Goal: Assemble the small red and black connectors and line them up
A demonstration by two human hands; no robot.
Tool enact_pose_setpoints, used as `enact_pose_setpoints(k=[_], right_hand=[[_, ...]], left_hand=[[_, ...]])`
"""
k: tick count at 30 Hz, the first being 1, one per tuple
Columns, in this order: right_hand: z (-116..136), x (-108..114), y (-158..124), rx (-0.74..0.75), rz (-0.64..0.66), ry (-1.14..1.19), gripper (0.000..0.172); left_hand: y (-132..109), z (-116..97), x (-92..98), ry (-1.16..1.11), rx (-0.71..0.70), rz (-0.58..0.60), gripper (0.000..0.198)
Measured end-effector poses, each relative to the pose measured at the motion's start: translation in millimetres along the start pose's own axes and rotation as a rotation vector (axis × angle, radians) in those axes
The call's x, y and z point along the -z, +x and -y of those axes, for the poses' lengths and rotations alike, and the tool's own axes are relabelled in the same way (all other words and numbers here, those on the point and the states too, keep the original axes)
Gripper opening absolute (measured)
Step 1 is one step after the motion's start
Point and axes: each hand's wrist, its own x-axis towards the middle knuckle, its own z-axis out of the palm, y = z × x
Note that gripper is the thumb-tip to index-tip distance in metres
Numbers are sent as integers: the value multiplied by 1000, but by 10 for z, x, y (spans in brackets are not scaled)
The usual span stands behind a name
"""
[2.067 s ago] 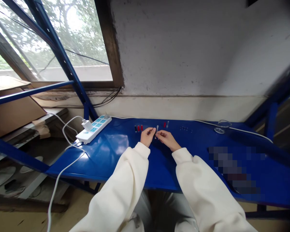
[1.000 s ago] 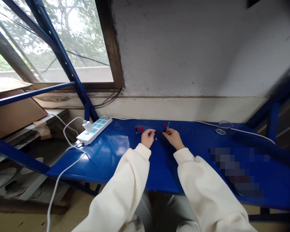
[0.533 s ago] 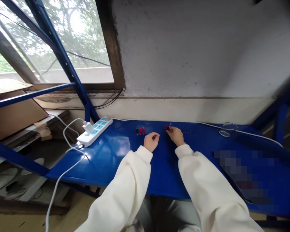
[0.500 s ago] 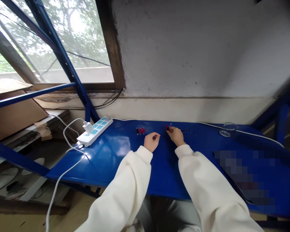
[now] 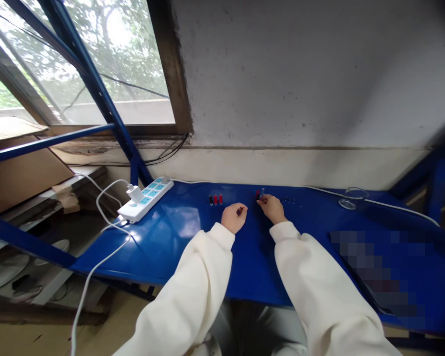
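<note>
My left hand (image 5: 234, 218) hovers over the blue table (image 5: 163, 262) with its fingers curled closed; whatever is inside them is hidden. My right hand (image 5: 272, 209) reaches farther back, its thumb and fingers pinched together beside a small red and black piece (image 5: 257, 193) and a small clear piece (image 5: 263, 191). What sits within that pinch is too small to name. Left of my hands, a small black cylinder (image 5: 210, 200) and two red cylinders (image 5: 218, 199) stand in a row. Several tiny shiny parts (image 5: 289, 200) lie just right of my right hand.
A white power strip (image 5: 146, 200) with a plugged-in charger and cable occupies the table's left end. Clear round objects (image 5: 347, 203) lie at the back right near a white cable (image 5: 400, 210). A dark flat item (image 5: 367, 277), partly blurred out, rests at right.
The right hand's fingertips have shifted very slightly against the red and black piece. The left hand keeps its curled pose, and the view has moved a little.
</note>
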Motion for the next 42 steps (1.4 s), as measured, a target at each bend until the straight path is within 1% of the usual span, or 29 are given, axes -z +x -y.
enact_pose_setpoints(k=[3,7,9,11,15,20,24,29,33,36,38,39,42], right_hand=[[-30,3,7,-20,12,-3,12],[-47,5,9,-48,8,-32,14],[-41,13,3,-57,2,-58,16],[-30,25,-7,-64,-7,-87,18],[-6,46,-28,-81,0,-122,20],[21,78,-49,-89,16,-139,22],[58,127,-81,-103,49,-196,27],[147,231,-180,-103,60,-315,31],[257,328,-313,-97,47,-315,30],[326,366,-420,-76,5,-274,27],[355,357,-479,-45,-38,-219,25],[364,343,-502,-17,-60,-182,25],[380,271,-546,103,-126,-46,29]], left_hand=[[-11,-43,29,142,-24,27,17],[-46,-116,87,370,-56,124,21],[-54,-138,114,467,-18,163,23],[-46,-148,144,550,57,176,26],[1,-150,216,640,194,130,40],[46,-119,291,686,314,57,63],[59,-59,311,694,364,51,67],[78,20,303,675,372,48,60],[97,73,293,634,309,-39,49],[112,113,292,560,278,-104,33],[123,128,286,440,260,-123,23],[128,128,279,343,247,-130,20],[137,86,237,-69,229,-117,12]])
